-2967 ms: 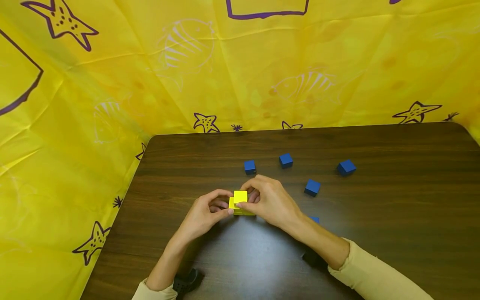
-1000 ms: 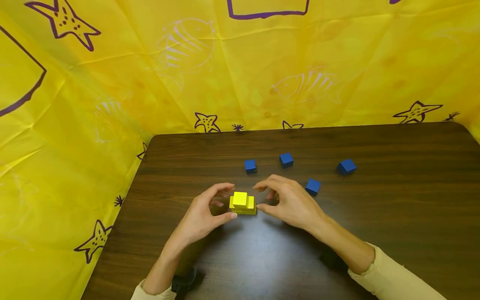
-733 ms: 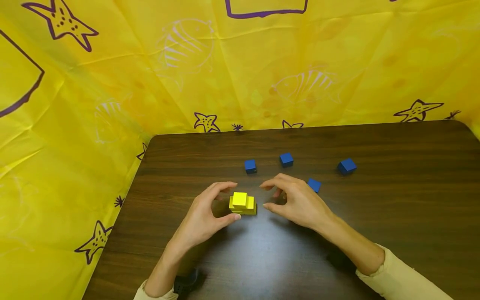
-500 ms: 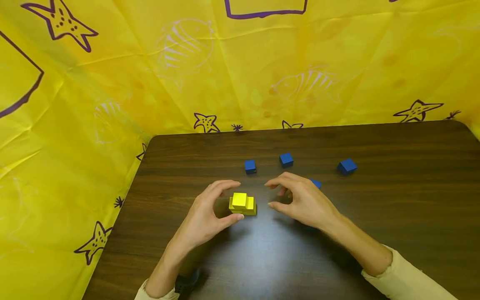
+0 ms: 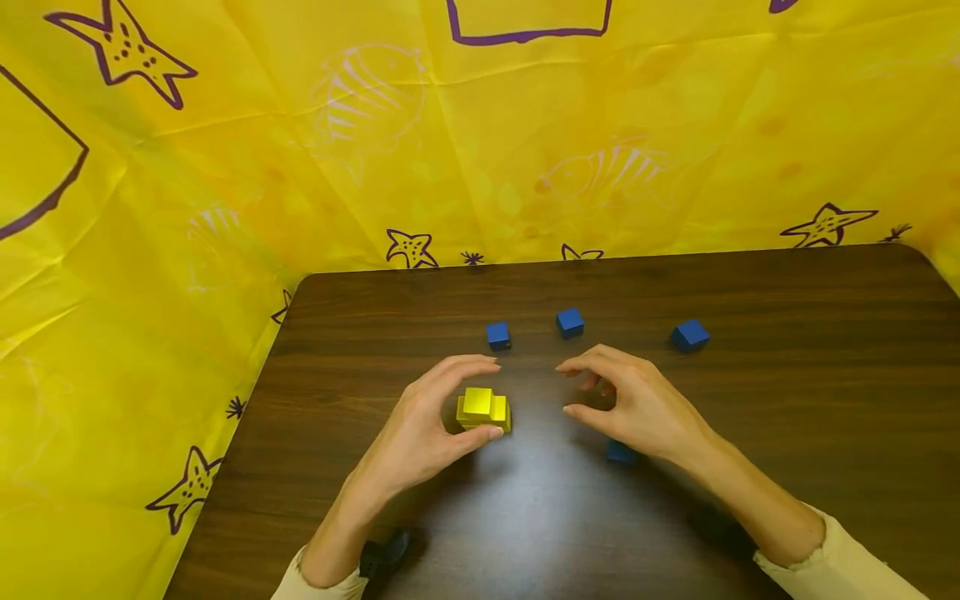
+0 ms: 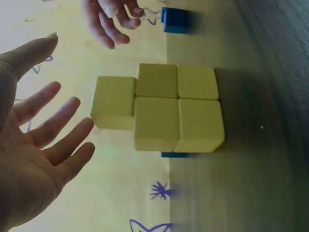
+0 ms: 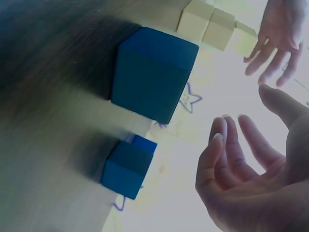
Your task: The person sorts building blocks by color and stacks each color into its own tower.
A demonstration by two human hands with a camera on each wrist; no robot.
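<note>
Five yellow cubes point(image 5: 483, 410) stacked; four blue cubes point(image 5: 570, 322) visible on the table point(image 5: 787, 400). Left hand point(image 5: 427, 425) and right hand point(image 5: 645, 408) both released, grasping nothing.

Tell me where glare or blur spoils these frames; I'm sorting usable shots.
Head view: sharp, a pale sheen on the dark wooden table near the stacked yellow cubes. Left wrist view: soft, washed-out backdrop. Right wrist view: strong backlight whitens the right side and the right hand; the nearest blue cube looks slightly blurred.
</note>
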